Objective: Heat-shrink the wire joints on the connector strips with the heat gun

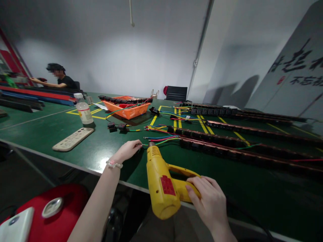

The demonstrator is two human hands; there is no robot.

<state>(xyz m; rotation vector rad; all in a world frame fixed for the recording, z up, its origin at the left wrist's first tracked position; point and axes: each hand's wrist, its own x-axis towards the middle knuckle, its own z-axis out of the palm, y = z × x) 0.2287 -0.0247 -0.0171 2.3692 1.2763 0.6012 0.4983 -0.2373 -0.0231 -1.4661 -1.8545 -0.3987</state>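
Observation:
My right hand (210, 198) is wrapped round the handle of a yellow heat gun (160, 178) with a red label. The gun's metal nozzle points away from me, right beside a green wire (165, 140). My left hand (128, 150), a light bracelet at its wrist, pinches the end of that wire just left of the nozzle. Blue and red wires (157, 138) lie next to the green one, all leading to a long dark strip of black blocks (214, 149) on the green table. Exactly what sits on the wire's tip is too small to tell.
An orange basket (128, 112), a bottle (84, 111) and a beige phone case (73, 139) stand or lie at the left. More wired strips (242, 129) fill the right side. A red stool (64, 215) carries a white phone (17, 227). A co-worker (63, 79) sits at far left.

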